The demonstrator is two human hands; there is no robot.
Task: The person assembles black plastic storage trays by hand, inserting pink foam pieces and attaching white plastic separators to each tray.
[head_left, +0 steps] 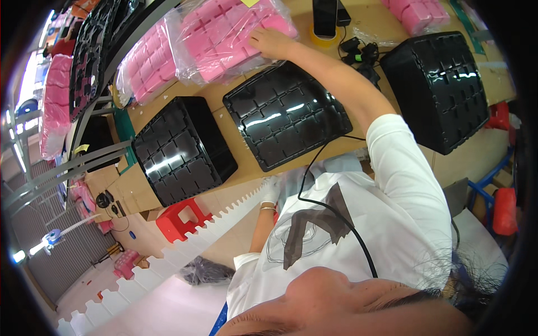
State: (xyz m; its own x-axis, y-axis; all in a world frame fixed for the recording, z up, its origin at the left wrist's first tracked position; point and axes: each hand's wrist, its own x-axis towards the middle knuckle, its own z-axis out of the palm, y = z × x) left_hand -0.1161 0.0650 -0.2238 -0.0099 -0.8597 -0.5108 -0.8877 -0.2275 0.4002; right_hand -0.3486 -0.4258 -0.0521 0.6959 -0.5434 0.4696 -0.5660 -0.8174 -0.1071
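On the bench, head view: the right hand (273, 42) lies palm-down with fingers spread on a bag (227, 36) of pink foam pieces, near the bench's far edge; it presses the clear film but closes on nothing. The bag lies directly beneath that hand, beside a second bag (147, 67) of the same pink pieces toward the left. By judgement, the bag is light and soft, its film slippery and loose over the foam, so a hold at the bag's edge or on gathered film would serve better than on the flat top. The left hand (270, 189), apparently gloved in white, hangs low below the bench edge, well apart from the bag; whether it grasps anything cannot be told. Three stacks of glossy black moulded trays stand on the bench: one (185, 145) at left, one (287, 112) just beside the right forearm, one (440, 84) at right. A red stool (182, 218) stands below the bench.
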